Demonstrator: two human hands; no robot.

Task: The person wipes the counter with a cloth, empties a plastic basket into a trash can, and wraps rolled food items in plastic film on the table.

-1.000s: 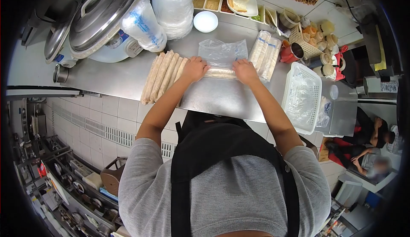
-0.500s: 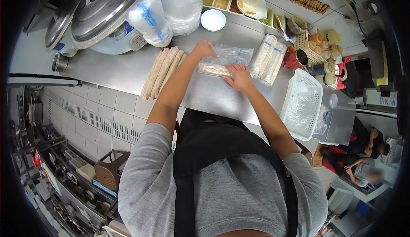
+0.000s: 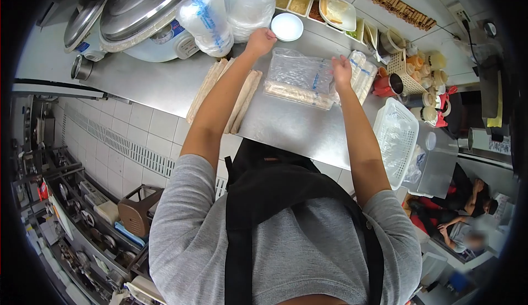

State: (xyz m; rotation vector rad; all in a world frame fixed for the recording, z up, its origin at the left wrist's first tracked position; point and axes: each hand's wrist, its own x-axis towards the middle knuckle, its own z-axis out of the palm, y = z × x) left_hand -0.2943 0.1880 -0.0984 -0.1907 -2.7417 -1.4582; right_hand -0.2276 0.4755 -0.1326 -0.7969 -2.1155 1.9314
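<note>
- Steel desk [image 3: 300, 126] runs across the upper middle of the frame, tiled floor [image 3: 129, 118] below it at left; big cooker [image 3: 148, 14] upper left, food trays [image 3: 301, 1] along the top.
- Clear bag [image 3: 294, 66] lies on the desk, upper middle of the frame, with a pale roll [image 3: 297, 92] inside along its lower edge. Bag looks thin and slack.
- Risk: a careless tug on the bag could slide or turn the roll with it; the loose film would be the cause.
- Risk: left forearm crosses over the stacked rolls [image 3: 240, 107]; a low sweep could knock one towards the desk's front edge, where their ends lie close.
- Risk: bowl [image 3: 287, 27] sits just beside the left fingers; a bump could shove it.
- Left hand [image 3: 262, 41]: raised beyond the stack, fingers curled, tips close together near the bowl's rim. Cannot tell if anything is pinched, nor if it touches the bowl.
- Right hand [image 3: 342, 71]: at the bag's upper right corner, thumb and fingers parted, not clamped. Contact with the film cannot be made out. Wrapped rolls [image 3: 364, 74] lie just beyond it to the right.
- Hands well apart from each other, bag between them.
</note>
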